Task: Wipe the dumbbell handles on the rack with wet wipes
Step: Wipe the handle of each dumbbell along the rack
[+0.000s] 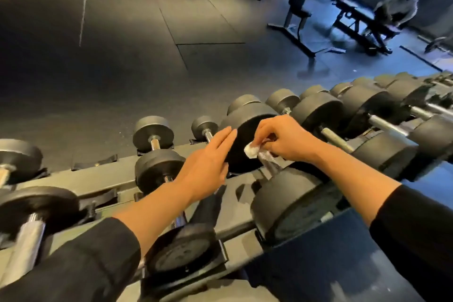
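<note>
- The right hand has its fingers curled round a white wet wipe, pressing it against the knurled metal handle of a large black dumbbell on the rack; this grip is closed on the wipe.
- The wipe shows as a small crumpled white wad at the fingertips, touching the upper end of the handle, just beside the dumbbell's far head.
- The left hand lies flat with straight fingers, its fingertips resting on the side of that far head; this grip is open and holds nothing.
- Both forearms come out of black sleeves at the bottom of the view.
- The rack is a grey metal frame running from lower left to upper right, with dumbbells set side by side in cradles.
- To the left sit smaller dumbbells with shiny handles; to the right a row of bigger black dumbbells runs off toward the edge.
- Beyond the rack lies dark rubber flooring with visible seams.
- In the far right corner stand black weight benches, and a blurred person in grey sits on one.
</note>
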`<state>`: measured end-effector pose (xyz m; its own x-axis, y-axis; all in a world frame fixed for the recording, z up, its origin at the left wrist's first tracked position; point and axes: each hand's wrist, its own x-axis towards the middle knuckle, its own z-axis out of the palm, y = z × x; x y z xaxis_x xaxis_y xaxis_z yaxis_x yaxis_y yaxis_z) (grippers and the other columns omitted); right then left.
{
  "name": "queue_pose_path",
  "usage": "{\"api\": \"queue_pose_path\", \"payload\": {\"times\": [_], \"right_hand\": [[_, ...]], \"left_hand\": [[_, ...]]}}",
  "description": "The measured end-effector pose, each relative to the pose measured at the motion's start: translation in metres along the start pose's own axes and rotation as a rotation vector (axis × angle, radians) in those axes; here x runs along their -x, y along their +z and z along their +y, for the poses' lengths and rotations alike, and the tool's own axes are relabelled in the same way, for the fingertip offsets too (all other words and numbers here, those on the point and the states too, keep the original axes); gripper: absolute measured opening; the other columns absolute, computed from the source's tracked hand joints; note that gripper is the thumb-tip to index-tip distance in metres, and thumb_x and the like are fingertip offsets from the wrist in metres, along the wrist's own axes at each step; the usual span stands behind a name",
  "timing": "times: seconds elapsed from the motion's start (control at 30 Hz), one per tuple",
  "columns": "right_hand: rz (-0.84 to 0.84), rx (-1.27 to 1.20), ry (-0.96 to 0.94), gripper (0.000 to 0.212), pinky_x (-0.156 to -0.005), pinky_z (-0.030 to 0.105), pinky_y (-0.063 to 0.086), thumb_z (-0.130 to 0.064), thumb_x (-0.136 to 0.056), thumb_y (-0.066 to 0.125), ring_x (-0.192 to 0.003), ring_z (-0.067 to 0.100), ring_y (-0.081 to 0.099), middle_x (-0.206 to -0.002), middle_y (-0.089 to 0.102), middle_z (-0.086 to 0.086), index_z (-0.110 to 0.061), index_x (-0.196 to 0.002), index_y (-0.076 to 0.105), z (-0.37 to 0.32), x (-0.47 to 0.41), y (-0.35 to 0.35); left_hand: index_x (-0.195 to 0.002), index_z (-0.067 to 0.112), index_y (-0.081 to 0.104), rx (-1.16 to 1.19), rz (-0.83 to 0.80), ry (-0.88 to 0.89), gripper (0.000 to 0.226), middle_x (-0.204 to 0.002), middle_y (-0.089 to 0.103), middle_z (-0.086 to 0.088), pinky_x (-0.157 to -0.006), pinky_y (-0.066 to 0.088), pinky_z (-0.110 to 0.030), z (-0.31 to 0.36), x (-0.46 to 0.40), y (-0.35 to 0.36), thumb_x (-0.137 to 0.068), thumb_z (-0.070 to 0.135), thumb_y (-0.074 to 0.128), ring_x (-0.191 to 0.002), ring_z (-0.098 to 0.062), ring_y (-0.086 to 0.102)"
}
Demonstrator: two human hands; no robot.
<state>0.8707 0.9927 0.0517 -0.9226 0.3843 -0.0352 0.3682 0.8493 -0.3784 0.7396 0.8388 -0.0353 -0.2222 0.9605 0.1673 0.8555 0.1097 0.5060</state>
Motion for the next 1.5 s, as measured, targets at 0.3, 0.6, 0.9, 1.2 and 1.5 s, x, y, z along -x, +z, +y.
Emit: {"api": "queue_pose_path", "payload": {"times": [0.3, 0.6, 0.9, 1.2, 1.5], "right_hand": [[-0.212, 0.034, -0.175, 0.021, -0.090, 0.023, 0.049, -0.008, -0.085, 0.067, -0.095, 0.011, 0.063, -0.104, 0.071, 0.000, -0.016, -0.103, 0.074, 0.049, -0.020, 0.008], [-0.390, 0.363, -0.343, 0.037, -0.077, 0.016, 0.038, -0.007, -0.088, 0.062, -0.090, 0.004, 0.042, -0.115, 0.066, -0.005, -0.022, -0.121, 0.064, 0.063, -0.036, 0.023], [-0.440, 0.427, -0.318, 0.028, -0.076, 0.015, 0.037, -0.016, -0.091, 0.059, -0.092, 0.006, 0.046, -0.111, 0.065, -0.007, -0.024, -0.116, 0.066, 0.057, -0.041, 0.027], [-0.611, 0.515, -0.220, 0.030, -0.071, 0.013, 0.029, -0.013, -0.093, 0.053, -0.094, 0.007, 0.036, -0.115, 0.063, -0.010, -0.024, -0.117, 0.067, 0.043, -0.038, 0.026], [-0.780, 0.367, 0.051, 0.035, -0.077, 0.006, 0.027, -0.002, -0.087, 0.056, -0.097, 0.001, 0.033, -0.122, 0.060, -0.008, -0.023, -0.111, 0.070, 0.032, -0.029, 0.021]], "left_hand": [[-0.152, 0.027, 0.000, 0.015, -0.051, -0.345, 0.078, -0.158, -0.013, 0.014, -0.071, 0.053, -0.023, 0.029, -0.004, 0.033, -0.095, 0.015, 0.052, -0.072, -0.011, 0.055], [-0.152, 0.033, 0.004, 0.022, -0.043, -0.288, 0.082, -0.157, -0.013, 0.016, -0.062, 0.055, -0.026, 0.014, -0.007, 0.035, -0.092, 0.012, 0.056, -0.062, -0.010, 0.054], [-0.148, 0.042, -0.009, 0.102, -0.029, -0.062, 0.099, -0.156, -0.016, 0.019, -0.055, 0.053, -0.030, -0.025, -0.012, 0.033, -0.087, 0.005, 0.059, -0.056, -0.013, 0.051], [-0.152, 0.032, 0.000, 0.267, 0.073, 0.002, 0.094, -0.158, -0.012, 0.015, -0.046, 0.050, -0.029, -0.035, -0.011, 0.056, -0.085, 0.001, 0.059, -0.049, -0.011, 0.047], [-0.152, 0.029, 0.005, 0.383, 0.083, 0.040, 0.089, -0.159, -0.009, 0.014, -0.044, 0.048, -0.030, -0.041, -0.012, 0.059, -0.086, -0.001, 0.056, -0.048, -0.013, 0.047]]}}
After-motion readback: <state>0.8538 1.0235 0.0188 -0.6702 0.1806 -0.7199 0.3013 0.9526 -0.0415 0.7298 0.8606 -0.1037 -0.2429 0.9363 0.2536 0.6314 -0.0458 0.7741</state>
